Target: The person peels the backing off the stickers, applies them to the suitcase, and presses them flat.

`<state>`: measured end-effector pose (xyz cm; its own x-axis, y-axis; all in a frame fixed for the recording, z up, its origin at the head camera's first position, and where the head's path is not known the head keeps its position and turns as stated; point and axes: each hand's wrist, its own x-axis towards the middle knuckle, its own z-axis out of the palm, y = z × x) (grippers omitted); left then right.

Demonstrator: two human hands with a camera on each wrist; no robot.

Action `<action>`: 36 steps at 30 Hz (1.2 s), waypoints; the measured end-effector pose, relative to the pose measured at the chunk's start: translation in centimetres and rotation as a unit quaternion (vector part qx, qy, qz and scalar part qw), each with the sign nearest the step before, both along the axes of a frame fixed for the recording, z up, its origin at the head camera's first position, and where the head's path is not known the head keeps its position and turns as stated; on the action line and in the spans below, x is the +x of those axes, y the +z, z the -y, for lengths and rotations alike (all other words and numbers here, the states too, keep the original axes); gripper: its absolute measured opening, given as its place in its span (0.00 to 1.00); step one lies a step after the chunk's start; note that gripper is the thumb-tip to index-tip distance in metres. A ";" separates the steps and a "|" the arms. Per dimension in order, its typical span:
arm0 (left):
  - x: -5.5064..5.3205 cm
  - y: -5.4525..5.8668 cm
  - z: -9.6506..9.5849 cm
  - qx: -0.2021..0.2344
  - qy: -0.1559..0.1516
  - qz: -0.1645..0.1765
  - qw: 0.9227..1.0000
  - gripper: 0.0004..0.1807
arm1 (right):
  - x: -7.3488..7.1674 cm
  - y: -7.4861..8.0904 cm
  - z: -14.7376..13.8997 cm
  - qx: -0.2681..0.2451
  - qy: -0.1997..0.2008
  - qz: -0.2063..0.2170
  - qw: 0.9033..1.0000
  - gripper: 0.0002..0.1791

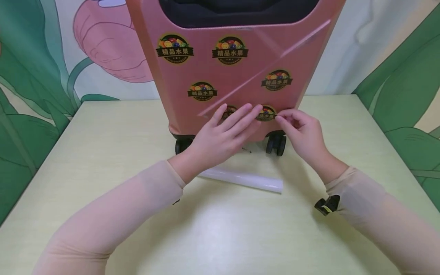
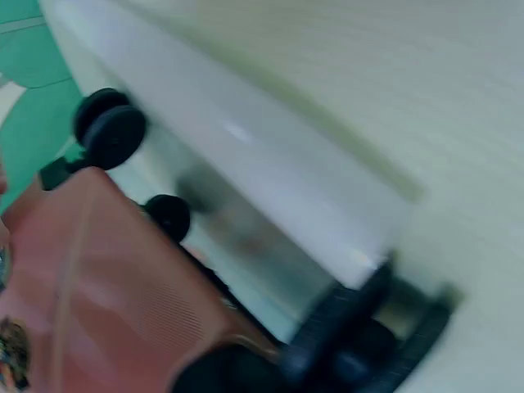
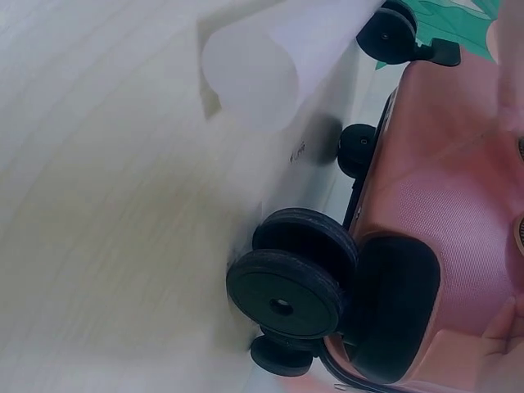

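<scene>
A pink suitcase (image 1: 237, 82) stands upright, its front carrying several round fruit-label stickers. My left hand (image 1: 221, 141) lies across its lower front with fingers extended, touching near the lower right sticker (image 1: 266, 113). At that sticker's right edge, the thumb and forefinger of my right hand (image 1: 304, 133) pinch it. Another sticker (image 1: 229, 110) is partly covered by my left fingers. Higher up are an upper left sticker (image 1: 175, 49) and an upper middle sticker (image 1: 230, 50). The right wrist view catches only a bit of my right hand (image 3: 501, 356) beside the suitcase shell (image 3: 458, 164).
A white roll (image 1: 244, 180) lies on the pale table (image 1: 220, 236) in front of the suitcase. Black caster wheels (image 1: 276, 144) bear the suitcase. Behind stands a wall painted with leaves and a pink flower (image 1: 110, 42).
</scene>
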<state>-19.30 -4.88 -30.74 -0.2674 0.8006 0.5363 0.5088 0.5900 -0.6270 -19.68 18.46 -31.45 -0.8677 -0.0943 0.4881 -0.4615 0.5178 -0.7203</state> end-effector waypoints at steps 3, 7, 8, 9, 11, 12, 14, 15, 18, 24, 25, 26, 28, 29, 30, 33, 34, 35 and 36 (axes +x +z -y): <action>-0.2 -0.5 0.5 -0.003 0.037 0.016 0.999 0.28 | 0.1 0.1 0.0 -0.005 -0.006 -0.003 1.000 0.09; -0.4 -0.5 0.7 0.003 0.054 0.040 0.998 0.31 | 0.2 0.1 0.0 -0.012 -0.008 -0.007 1.000 0.09; -0.4 -0.5 0.7 0.004 0.057 0.042 0.997 0.31 | 0.2 0.1 0.1 -0.012 -0.009 -0.008 1.000 0.09; -0.5 -0.5 0.7 0.004 0.061 0.044 0.997 0.32 | 0.2 0.1 0.1 -0.013 -0.010 -0.009 1.000 0.09; -0.5 -0.5 0.8 0.003 0.067 0.045 0.997 0.32 | 0.1 0.0 0.1 -0.012 -0.013 -0.010 1.000 0.09; -0.5 -0.5 0.8 0.002 0.070 0.045 0.997 0.31 | 0.1 0.0 0.2 -0.012 -0.015 -0.010 1.000 0.09; -0.5 -0.5 0.9 0.002 0.072 0.046 0.996 0.30 | 0.0 0.0 0.2 -0.007 -0.019 -0.010 1.000 0.10; -0.5 -0.4 1.0 0.001 0.072 0.046 0.996 0.30 | 0.0 0.0 0.3 -0.004 -0.022 -0.011 1.000 0.10; -0.5 -0.4 1.1 0.005 0.067 0.043 0.997 0.29 | 0.1 0.1 0.4 0.016 -0.032 -0.030 0.999 0.09; -0.6 -0.5 1.1 0.022 0.051 0.036 0.998 0.27 | 0.1 0.4 0.7 0.101 -0.067 -0.105 0.987 0.06; -0.5 -0.5 1.1 0.024 0.050 0.036 0.998 0.27 | 0.2 0.4 0.8 0.114 -0.073 -0.110 0.985 0.07; -0.6 -0.6 1.1 0.027 0.048 0.036 0.998 0.27 | 0.2 0.5 0.8 0.129 -0.080 -0.112 0.982 0.07; -0.6 -0.6 1.2 0.030 0.047 0.035 0.998 0.27 | 0.3 0.8 0.9 0.151 -0.090 -0.107 0.979 0.08; -0.6 -0.6 1.2 0.030 0.047 0.036 0.998 0.27 | 0.4 0.9 0.9 0.161 -0.096 -0.102 0.977 0.08; -0.5 -0.6 1.2 0.030 0.048 0.036 0.998 0.27 | 0.4 1.0 0.9 0.169 -0.101 -0.098 0.976 0.09; -0.5 -0.6 1.2 0.023 0.056 0.042 0.997 0.27 | 0.2 1.1 0.5 0.176 -0.117 -0.084 0.974 0.09; -0.4 -0.5 1.2 0.019 0.059 0.045 0.997 0.28 | 0.2 1.1 0.3 0.170 -0.123 -0.081 0.974 0.10; -0.4 -0.6 1.2 0.016 0.061 0.046 0.997 0.28 | 0.1 1.0 0.2 0.156 -0.128 -0.076 0.976 0.10; -0.4 -0.5 1.3 0.016 0.060 0.048 0.997 0.28 | 0.0 0.9 0.0 0.136 -0.129 -0.074 0.980 0.10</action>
